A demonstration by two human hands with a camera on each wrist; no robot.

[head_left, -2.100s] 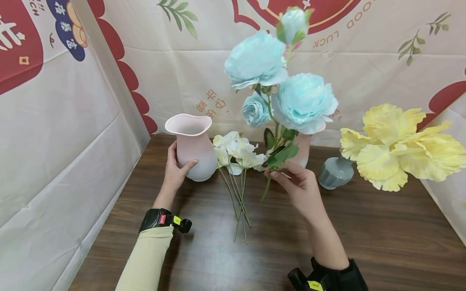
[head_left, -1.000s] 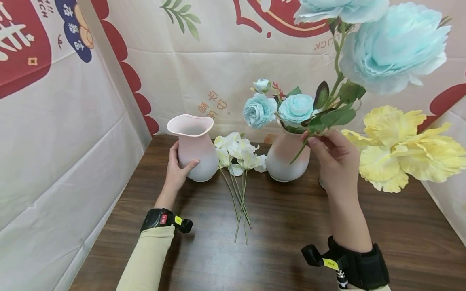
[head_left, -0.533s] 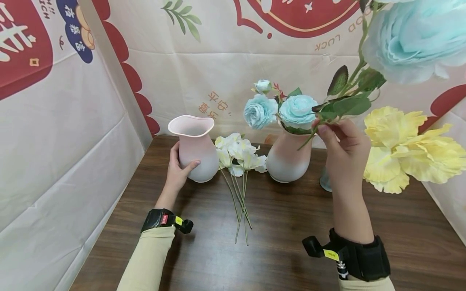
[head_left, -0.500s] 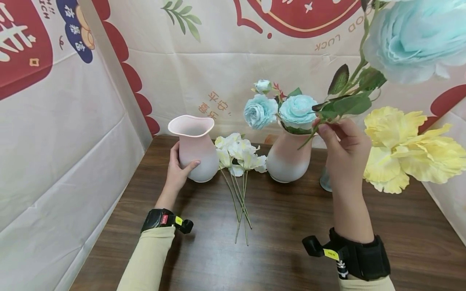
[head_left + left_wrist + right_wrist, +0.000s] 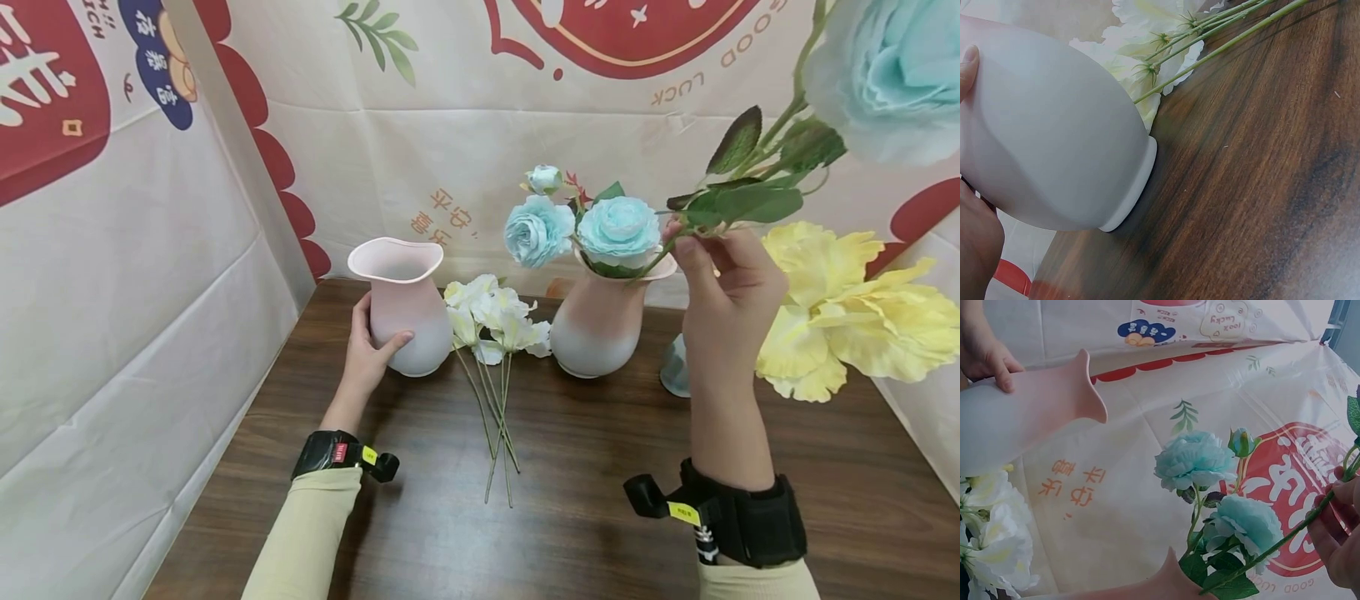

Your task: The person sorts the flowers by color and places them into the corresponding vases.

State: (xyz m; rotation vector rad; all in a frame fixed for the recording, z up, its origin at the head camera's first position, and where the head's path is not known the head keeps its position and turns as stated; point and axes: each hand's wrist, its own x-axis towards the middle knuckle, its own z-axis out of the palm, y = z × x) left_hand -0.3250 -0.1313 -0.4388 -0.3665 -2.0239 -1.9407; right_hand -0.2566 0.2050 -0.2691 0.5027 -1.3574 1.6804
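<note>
My left hand grips the side of a pink-and-white vase that stands upright on the table, its wavy mouth showing no flowers. The left wrist view shows its base on the wood. My right hand pinches the green stem of a blue artificial flower, whose bloom leans to the upper right and is cut off by the frame. The stem's lower end slants to the rim of a second pink-and-white vase. Smaller blue flowers stand in that vase.
White flowers with thin crossed stems lie between the two vases on the dark wooden table. Right of them, a small grey-blue vase is partly hidden behind my right arm, near large yellow flowers. A printed cloth hangs behind.
My right hand has moved right and up with the blue flower, whose blooms have shifted toward the upper right. The second vase and its blue flowers have come into view. The left hand stays put.
</note>
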